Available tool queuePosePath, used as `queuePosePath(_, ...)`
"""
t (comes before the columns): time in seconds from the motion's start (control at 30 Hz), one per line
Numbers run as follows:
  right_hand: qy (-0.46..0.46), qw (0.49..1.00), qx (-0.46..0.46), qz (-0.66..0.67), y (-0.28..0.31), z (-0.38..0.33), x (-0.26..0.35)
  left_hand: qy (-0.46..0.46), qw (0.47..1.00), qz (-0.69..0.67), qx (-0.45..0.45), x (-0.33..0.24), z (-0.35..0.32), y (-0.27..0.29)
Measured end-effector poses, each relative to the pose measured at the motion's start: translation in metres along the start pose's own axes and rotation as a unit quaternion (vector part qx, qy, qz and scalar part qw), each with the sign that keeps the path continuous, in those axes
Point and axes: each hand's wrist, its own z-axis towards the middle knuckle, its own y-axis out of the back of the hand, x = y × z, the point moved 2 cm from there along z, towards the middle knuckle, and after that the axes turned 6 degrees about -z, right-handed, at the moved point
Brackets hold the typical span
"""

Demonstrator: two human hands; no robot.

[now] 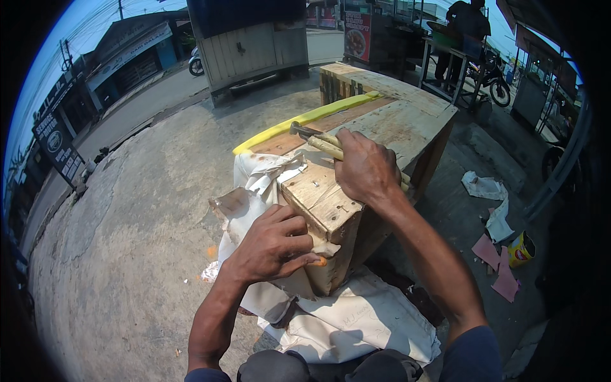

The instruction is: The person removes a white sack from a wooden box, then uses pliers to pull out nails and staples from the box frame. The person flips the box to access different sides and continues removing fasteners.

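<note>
My right hand (pixel 366 162) is wrapped round a pair of pincers (pixel 326 146) with pale yellow handles and a dark metal head, held over a wooden frame (pixel 375 130). Below it, the near block of the frame (pixel 318 191) has several nails or nail holes in its top. My left hand (pixel 273 245) is closed at the block's left front corner, on the edge of a torn off-white cover (pixel 245 210). Its fingertips are partly hidden, and the thumb end looks orange. A yellow foam strip (pixel 299 122) runs along the frame's left edge.
More white cloth (pixel 363 318) lies on the ground by my knees. Pink scraps (pixel 503 280), a yellow can (pixel 522 248) and a white rag (pixel 487 188) lie at right. A metal cabinet (pixel 251 54) stands beyond; a person (pixel 468 28) is by a stall at the far right.
</note>
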Motion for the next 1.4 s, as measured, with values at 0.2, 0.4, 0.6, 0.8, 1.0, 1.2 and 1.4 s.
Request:
queuePosePath(0.2, 0.005, 1.000, 0.003, -0.004, -0.002, -0.002, -0.001, 0.112, 0.984, 0.088, -0.103, -0.013, -0.017, -0.017)
queuePosePath(0.4, 0.006, 1.000, -0.005, 0.002, -0.001, -0.002, -0.003, 0.140, 0.977, 0.132, 0.086, -0.007, -0.009, -0.016)
queuePosePath(0.6, -0.003, 1.000, 0.012, 0.005, 0.001, -0.001, 0.002, 0.019, 0.989, 0.083, 0.117, 0.001, -0.002, -0.003)
queuePosePath(0.8, -0.001, 1.000, 0.010, 0.002, -0.001, -0.001, -0.004, 0.152, 0.979, 0.106, 0.090, -0.016, -0.007, -0.020)
queuePosePath(1.0, -0.009, 1.000, -0.013, 0.021, -0.004, 0.000, -0.002, -0.094, 0.969, 0.125, 0.190, 0.004, 0.004, -0.006)
queuePosePath(1.2, -0.006, 1.000, -0.017, 0.017, -0.005, 0.000, -0.006, 0.043, 0.970, 0.167, 0.173, 0.003, -0.010, -0.014)
queuePosePath(1.4, 0.000, 1.000, -0.022, 0.018, -0.005, 0.000, -0.004, 0.065, 0.960, 0.141, 0.232, 0.000, -0.010, -0.025)
